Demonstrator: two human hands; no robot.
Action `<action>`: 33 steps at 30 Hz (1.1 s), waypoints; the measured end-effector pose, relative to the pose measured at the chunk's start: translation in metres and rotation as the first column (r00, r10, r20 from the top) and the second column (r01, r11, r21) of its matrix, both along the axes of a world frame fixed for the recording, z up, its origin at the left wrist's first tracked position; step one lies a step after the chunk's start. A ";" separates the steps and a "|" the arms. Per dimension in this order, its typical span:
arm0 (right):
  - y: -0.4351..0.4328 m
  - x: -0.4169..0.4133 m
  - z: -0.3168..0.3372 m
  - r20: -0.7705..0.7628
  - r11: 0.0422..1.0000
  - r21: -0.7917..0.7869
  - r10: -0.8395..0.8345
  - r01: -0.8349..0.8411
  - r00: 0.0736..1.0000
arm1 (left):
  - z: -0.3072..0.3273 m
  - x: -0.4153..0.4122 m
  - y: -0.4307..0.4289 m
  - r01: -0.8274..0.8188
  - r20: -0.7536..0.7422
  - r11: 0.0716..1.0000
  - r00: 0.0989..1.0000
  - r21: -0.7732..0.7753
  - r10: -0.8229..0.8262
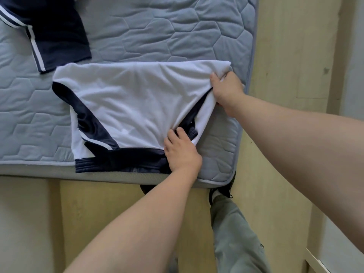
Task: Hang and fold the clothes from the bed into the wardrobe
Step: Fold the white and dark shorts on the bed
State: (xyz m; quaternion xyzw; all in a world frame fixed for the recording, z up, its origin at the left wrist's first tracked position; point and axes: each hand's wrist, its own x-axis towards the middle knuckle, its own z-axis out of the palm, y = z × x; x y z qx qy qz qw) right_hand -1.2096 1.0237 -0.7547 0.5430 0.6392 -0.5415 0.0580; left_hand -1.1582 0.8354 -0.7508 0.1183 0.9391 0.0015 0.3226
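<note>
The navy garment (57, 30) and the bed (157, 26) are cut off by the top and left edges. The fingers of the right hand (228, 91) are buried under a fold of the white shirt (128, 99). The fingertips of the left hand (182, 152) are lost in the cloth, so its hold cannot be judged. A shoe (228, 186) is half hidden beneath the mattress corner.
</note>
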 end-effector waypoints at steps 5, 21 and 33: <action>0.003 0.014 0.008 -0.006 0.997 -0.012 -0.071 0.071 0.997 | 0.016 0.002 0.005 -0.185 0.105 0.976 0.979 0.115 0.174; -0.007 0.019 0.088 -0.091 0.918 0.307 -0.233 0.250 0.968 | 0.094 0.004 0.005 -0.427 0.713 0.831 0.699 0.356 0.053; -0.149 -0.124 0.123 -0.224 0.921 0.290 0.330 -0.260 0.917 | 0.111 -0.105 -0.139 -0.847 0.832 0.474 0.432 0.241 0.347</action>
